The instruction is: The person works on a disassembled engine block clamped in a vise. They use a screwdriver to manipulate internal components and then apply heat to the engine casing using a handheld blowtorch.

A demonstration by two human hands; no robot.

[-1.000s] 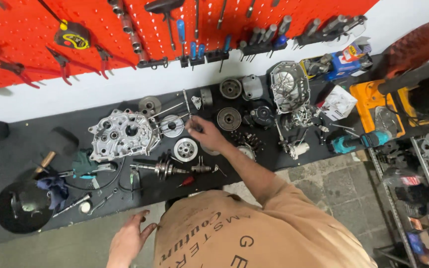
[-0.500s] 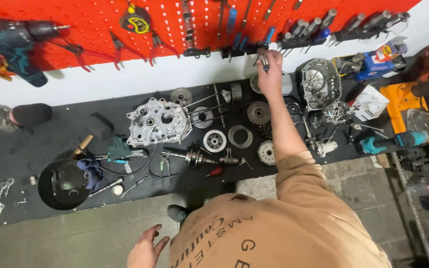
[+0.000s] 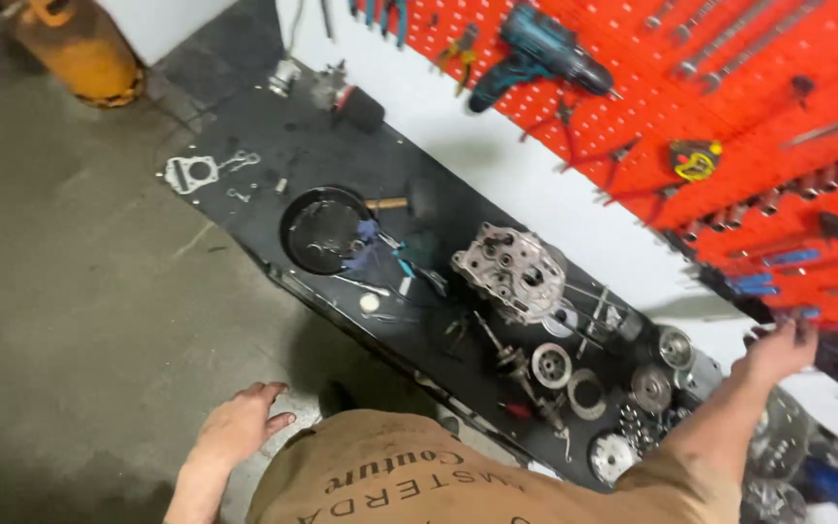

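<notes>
The right hand [image 3: 781, 347], fingers spread, reaches to the blue-handled tools [image 3: 758, 283] on the red pegboard [image 3: 807, 116] at far right. The left hand [image 3: 237, 424] hangs open and empty above the floor [image 3: 70, 320], near the black tabletop [image 3: 273, 160] with its engine crankcase [image 3: 509, 267].

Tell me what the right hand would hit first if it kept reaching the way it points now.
Probably the red pegboard: the right hand stretches toward its lower edge, near the blue-handled tools hung there. Depth is unclear.

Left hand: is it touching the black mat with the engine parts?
Apart. The head view shows the left hand hanging open over bare concrete floor, with a plain strip of floor between its fingertips and the edge of the black mat.
</notes>
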